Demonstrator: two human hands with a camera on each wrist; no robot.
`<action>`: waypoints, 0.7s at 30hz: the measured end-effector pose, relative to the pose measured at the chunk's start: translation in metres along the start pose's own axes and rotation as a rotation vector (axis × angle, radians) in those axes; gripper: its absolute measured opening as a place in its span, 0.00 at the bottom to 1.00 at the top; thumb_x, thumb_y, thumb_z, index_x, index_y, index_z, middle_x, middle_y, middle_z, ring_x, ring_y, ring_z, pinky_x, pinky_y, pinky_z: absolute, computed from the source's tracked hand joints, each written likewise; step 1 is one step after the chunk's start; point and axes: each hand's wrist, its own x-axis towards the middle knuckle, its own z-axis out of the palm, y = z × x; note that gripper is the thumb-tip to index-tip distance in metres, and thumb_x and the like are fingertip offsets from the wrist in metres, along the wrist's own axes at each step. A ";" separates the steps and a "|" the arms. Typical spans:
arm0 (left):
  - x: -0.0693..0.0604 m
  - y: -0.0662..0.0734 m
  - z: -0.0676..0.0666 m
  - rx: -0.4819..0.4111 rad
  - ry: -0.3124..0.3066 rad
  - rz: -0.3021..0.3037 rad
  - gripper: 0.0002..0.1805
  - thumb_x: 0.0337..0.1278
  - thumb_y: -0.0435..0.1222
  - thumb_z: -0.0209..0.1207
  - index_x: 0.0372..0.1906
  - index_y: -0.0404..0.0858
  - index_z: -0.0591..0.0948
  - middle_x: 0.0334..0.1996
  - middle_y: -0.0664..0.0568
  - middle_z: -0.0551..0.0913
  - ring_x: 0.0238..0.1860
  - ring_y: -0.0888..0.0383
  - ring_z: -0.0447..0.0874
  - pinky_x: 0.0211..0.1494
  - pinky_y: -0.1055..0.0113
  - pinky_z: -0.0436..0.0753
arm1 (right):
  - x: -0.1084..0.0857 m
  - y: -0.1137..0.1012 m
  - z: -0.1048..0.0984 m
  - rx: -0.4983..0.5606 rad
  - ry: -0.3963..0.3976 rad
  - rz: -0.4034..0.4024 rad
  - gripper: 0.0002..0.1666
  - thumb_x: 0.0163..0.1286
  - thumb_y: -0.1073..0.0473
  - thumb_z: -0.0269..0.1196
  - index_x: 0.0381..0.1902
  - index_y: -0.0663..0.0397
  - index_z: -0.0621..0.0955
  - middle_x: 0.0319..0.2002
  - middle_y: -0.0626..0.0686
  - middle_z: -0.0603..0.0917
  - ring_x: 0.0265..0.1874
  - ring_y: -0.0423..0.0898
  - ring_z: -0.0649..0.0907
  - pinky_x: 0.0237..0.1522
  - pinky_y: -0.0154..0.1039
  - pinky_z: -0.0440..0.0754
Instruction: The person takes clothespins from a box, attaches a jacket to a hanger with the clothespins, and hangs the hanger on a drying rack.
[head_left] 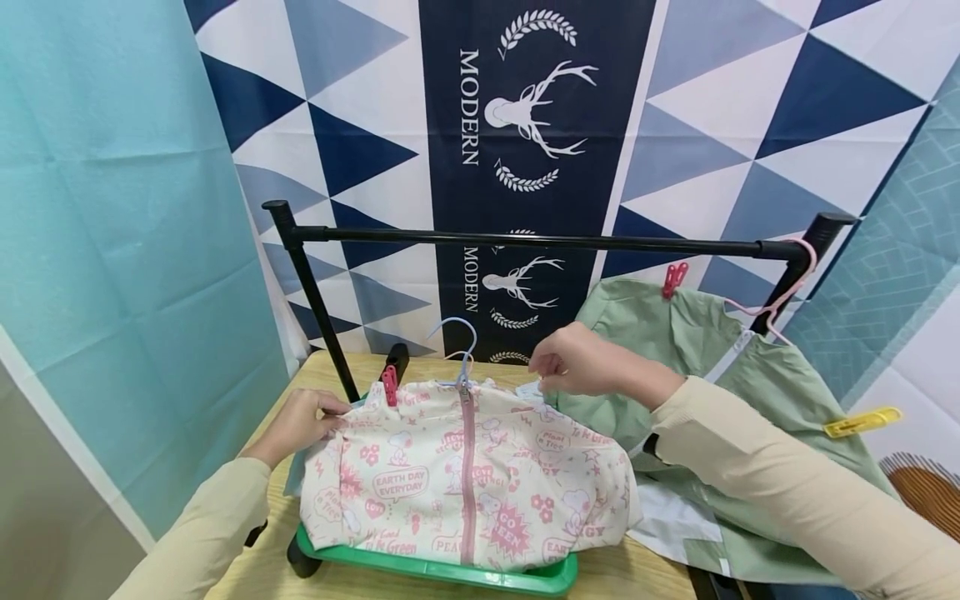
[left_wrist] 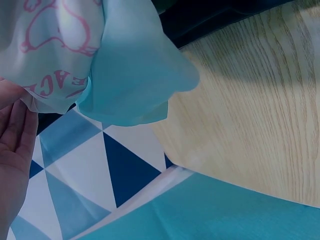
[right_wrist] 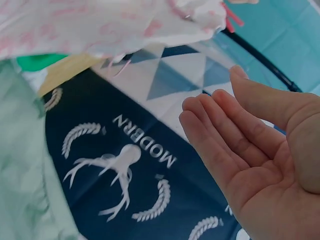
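A white zip jacket with pink cartoon prints (head_left: 540,492) lies spread over a green tray (head_left: 420,570). The hook of a blue hanger (head_left: 474,337) sticks up from its collar, and a red clip (head_left: 389,387) sits on its left shoulder. My left hand (head_left: 300,423) pinches the jacket's left shoulder edge; in the left wrist view, fingers (left_wrist: 17,127) hold the printed cloth beside a light blue fabric (left_wrist: 132,65). Above the right shoulder hovers my right hand (head_left: 581,360). The right wrist view shows its fingers (right_wrist: 225,122) loosely bent, holding nothing, apart from the cloth.
A black rack bar (head_left: 525,240) spans behind the jacket. At its right end, a green jacket (head_left: 637,333) hangs on a pink hanger (head_left: 807,267), with a red clip (head_left: 674,280) and a yellow clip (head_left: 862,422) on it. Beneath is a wooden tabletop (head_left: 630,575).
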 end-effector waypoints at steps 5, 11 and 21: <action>0.000 -0.001 0.001 -0.005 -0.011 0.004 0.09 0.48 0.26 0.67 0.37 0.37 0.89 0.31 0.50 0.89 0.30 0.65 0.80 0.34 0.69 0.81 | -0.023 0.010 -0.013 -0.033 0.000 0.044 0.08 0.55 0.68 0.70 0.35 0.61 0.86 0.30 0.52 0.88 0.29 0.41 0.85 0.34 0.33 0.86; -0.003 -0.002 0.000 -0.007 -0.016 -0.006 0.08 0.49 0.27 0.67 0.36 0.37 0.89 0.31 0.51 0.89 0.30 0.64 0.80 0.33 0.71 0.79 | -0.045 0.022 -0.025 -0.064 0.021 0.083 0.07 0.54 0.66 0.71 0.33 0.59 0.86 0.29 0.50 0.87 0.28 0.40 0.85 0.32 0.33 0.85; -0.001 -0.002 -0.002 -0.034 -0.034 -0.002 0.09 0.49 0.25 0.66 0.36 0.36 0.89 0.33 0.47 0.89 0.32 0.61 0.81 0.33 0.74 0.78 | -0.079 0.037 -0.048 -0.102 -0.019 0.231 0.08 0.56 0.64 0.70 0.36 0.55 0.86 0.30 0.49 0.88 0.30 0.40 0.86 0.33 0.32 0.86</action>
